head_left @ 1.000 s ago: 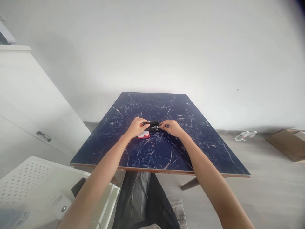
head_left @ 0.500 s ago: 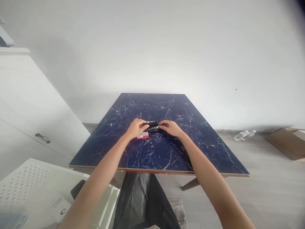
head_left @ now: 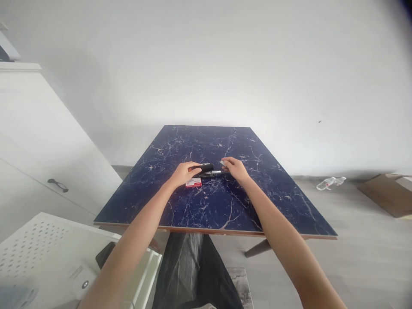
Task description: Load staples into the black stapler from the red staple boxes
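Observation:
A black stapler (head_left: 206, 168) lies on the dark blue marbled table with its top arm lifted from its base. My left hand (head_left: 186, 173) is closed around its rear end, thumb on the near side. A silvery magazine (head_left: 215, 172) shows along the base, pointing to the right. Just right of the stapler, my right hand (head_left: 235, 168) pinches a small pale grey strip of staples (head_left: 222, 163), partly covered by the fingers. Close in front of the stapler sits a small red and white box (head_left: 193, 183), near my left wrist.
The table (head_left: 206, 210) stands against a white wall. A white cabinet (head_left: 48, 128) is at the left, with a perforated white unit (head_left: 38, 244) below, holding a dark phone-like object (head_left: 105, 255). Plastic bottles (head_left: 326, 183) and a cardboard box (head_left: 384, 194) lie on the floor at right.
My right hand has moved slightly right and up, away from the stapler's front, with the small strip between its fingers. More of the magazine shows. My left hand keeps its hold.

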The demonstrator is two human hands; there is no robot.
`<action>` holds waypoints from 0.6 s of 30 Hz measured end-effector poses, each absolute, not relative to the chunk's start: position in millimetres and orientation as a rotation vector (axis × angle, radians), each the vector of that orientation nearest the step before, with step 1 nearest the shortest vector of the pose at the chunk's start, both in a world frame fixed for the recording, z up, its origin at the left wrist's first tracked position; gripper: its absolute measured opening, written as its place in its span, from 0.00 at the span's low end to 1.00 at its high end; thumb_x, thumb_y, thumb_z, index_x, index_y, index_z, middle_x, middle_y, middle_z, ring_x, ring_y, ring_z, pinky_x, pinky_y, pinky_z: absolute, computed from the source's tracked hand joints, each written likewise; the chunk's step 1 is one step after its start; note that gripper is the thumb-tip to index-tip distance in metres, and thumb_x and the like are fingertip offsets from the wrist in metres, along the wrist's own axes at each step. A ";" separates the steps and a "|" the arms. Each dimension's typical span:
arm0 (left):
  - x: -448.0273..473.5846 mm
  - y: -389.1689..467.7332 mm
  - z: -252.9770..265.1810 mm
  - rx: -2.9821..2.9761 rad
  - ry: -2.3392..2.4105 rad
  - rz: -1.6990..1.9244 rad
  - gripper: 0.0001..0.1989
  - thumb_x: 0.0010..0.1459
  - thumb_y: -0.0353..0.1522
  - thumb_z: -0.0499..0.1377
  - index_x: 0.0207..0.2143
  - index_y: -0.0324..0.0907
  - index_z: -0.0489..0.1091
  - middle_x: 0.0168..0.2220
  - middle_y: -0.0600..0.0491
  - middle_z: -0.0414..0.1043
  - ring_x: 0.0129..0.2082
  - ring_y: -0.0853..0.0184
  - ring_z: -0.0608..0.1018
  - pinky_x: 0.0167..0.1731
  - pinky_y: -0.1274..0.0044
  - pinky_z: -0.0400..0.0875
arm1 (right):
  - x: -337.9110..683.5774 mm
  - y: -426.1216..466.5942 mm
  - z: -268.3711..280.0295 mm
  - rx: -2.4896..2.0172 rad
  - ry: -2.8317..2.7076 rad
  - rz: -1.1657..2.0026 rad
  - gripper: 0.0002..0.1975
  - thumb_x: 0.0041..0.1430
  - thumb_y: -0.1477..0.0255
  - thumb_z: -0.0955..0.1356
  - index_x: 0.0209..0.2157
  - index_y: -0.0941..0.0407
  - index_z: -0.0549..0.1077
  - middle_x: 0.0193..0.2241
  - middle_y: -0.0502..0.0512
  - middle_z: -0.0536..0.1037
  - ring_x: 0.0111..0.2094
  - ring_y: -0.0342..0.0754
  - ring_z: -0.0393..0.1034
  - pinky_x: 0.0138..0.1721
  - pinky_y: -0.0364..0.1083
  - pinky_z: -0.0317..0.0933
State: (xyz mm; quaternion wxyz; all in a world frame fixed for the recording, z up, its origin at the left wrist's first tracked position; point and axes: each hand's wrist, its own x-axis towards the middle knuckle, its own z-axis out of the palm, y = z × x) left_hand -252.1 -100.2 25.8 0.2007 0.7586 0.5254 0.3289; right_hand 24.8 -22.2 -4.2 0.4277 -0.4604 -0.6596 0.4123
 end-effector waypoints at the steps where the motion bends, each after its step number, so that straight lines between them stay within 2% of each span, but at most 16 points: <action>1: -252.1 -100.1 25.7 2.118 1.469 0.921 0.19 0.65 0.44 0.57 0.52 0.46 0.77 0.51 0.49 0.78 0.47 0.59 0.79 0.47 0.70 0.72 | 26.6 -20.8 -4.2 -1.135 -1.541 1.106 0.16 0.60 0.62 0.68 0.46 0.55 0.78 0.42 0.57 0.82 0.40 0.49 0.79 0.45 0.48 0.71; 7: -252.7 -100.5 25.8 2.123 1.495 0.914 0.19 0.64 0.44 0.57 0.52 0.47 0.77 0.49 0.48 0.78 0.46 0.58 0.78 0.46 0.69 0.72 | 33.3 -23.9 4.8 -1.051 -1.387 1.288 0.17 0.51 0.63 0.76 0.41 0.55 0.79 0.41 0.57 0.82 0.46 0.52 0.77 0.52 0.50 0.71; 13: -255.2 -99.4 23.5 2.080 1.493 0.934 0.19 0.63 0.45 0.59 0.51 0.48 0.77 0.50 0.48 0.78 0.47 0.58 0.78 0.48 0.68 0.72 | 27.0 -30.5 9.2 -0.994 -1.285 1.418 0.13 0.52 0.66 0.75 0.40 0.55 0.80 0.38 0.58 0.82 0.43 0.51 0.78 0.52 0.50 0.71; 18: -255.6 -98.8 21.6 2.053 1.475 0.923 0.20 0.63 0.46 0.58 0.52 0.48 0.77 0.51 0.48 0.78 0.48 0.57 0.78 0.47 0.68 0.72 | 32.9 -27.8 8.9 -0.965 -1.288 1.398 0.16 0.50 0.67 0.76 0.42 0.55 0.79 0.40 0.59 0.82 0.46 0.53 0.77 0.52 0.50 0.71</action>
